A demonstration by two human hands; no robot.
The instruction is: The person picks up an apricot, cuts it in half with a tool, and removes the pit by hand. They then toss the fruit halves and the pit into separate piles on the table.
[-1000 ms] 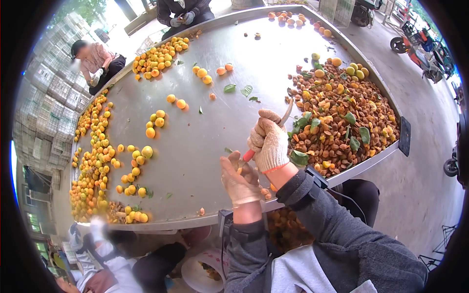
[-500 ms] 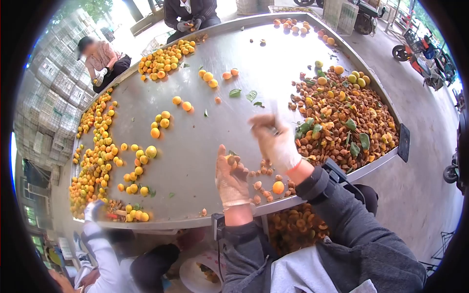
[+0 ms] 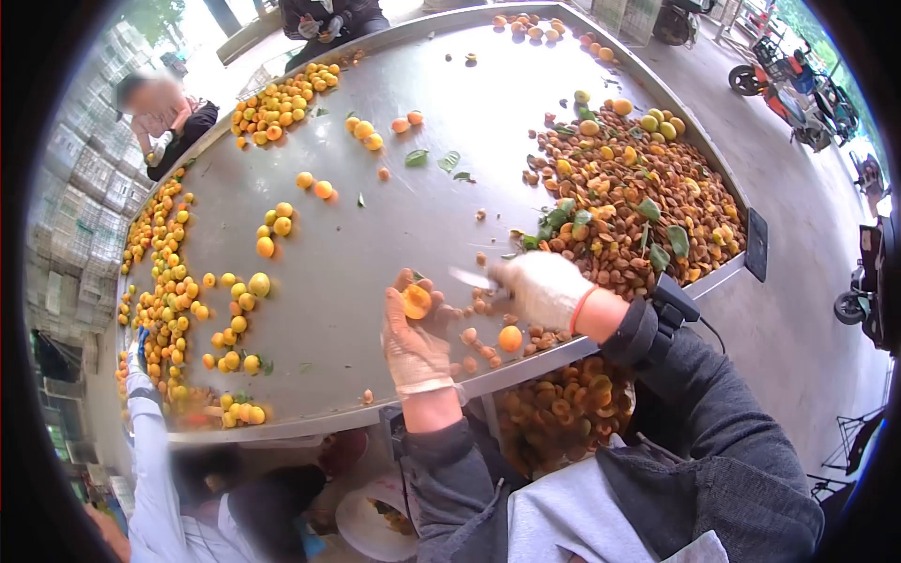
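In a pale glove, my left hand (image 3: 419, 353) holds an apricot (image 3: 416, 302) between fingers and thumb, over the near edge of the metal table (image 3: 375, 225). The fruit's orange face looks cut open. To its right, my gloved right hand (image 3: 546, 289) is closed round a small knife (image 3: 474, 279), whose blade is smeared by motion and points left toward the fruit. Below the hands lie loose apricot stones (image 3: 481, 345) and one whole apricot (image 3: 510, 338). Beyond my right hand rises a big heap of apricot stones (image 3: 638, 188) mixed with leaves.
Whole apricots (image 3: 169, 291) line the table's left side. A container of apricot halves (image 3: 568, 408) stands under the near edge, with a white bucket (image 3: 371, 525) left of it. One co-worker's sleeve (image 3: 148, 450) reaches in at left; other people sit at the far side.
My right hand has come down, bringing the knife closer to my left hand. An orange apricot face now shows in my left hand. The view has shifted, and the co-worker's arm reaches farther along the left side.
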